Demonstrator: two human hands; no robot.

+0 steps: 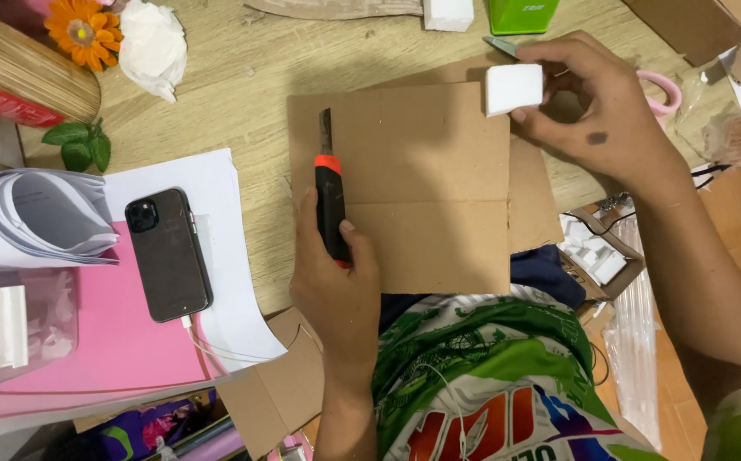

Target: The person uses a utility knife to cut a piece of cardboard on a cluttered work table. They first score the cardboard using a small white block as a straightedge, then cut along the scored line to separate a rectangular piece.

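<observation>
I count two hands, one knife, one foam block in hand. My left hand (336, 282) is closed around a box cutter (330, 201) with a black and orange handle, blade tip pointing away from me, lying along the left edge of a brown cardboard sheet (422, 188) flat on the wooden tabletop (242, 85). A second cardboard piece (534, 196) sticks out from under it on the right. My right hand (601, 107) pinches a small white foam block (514, 88) between thumb and fingers, fingers curled, at the sheet's top right corner; I can't tell if the block touches the cardboard. One more white block (448, 14) sits at the far edge, just beside a green container (522, 14). One black phone (167, 254) lies face down on a pink sheet (106, 341) and white paper (217, 196), cable plugged in. One orange flower (83, 31), one crumpled white tissue (153, 44), one curled paper stack (42, 213) to the left. Pink-handled scissors (665, 92) lie partly hidden behind my right hand.
</observation>
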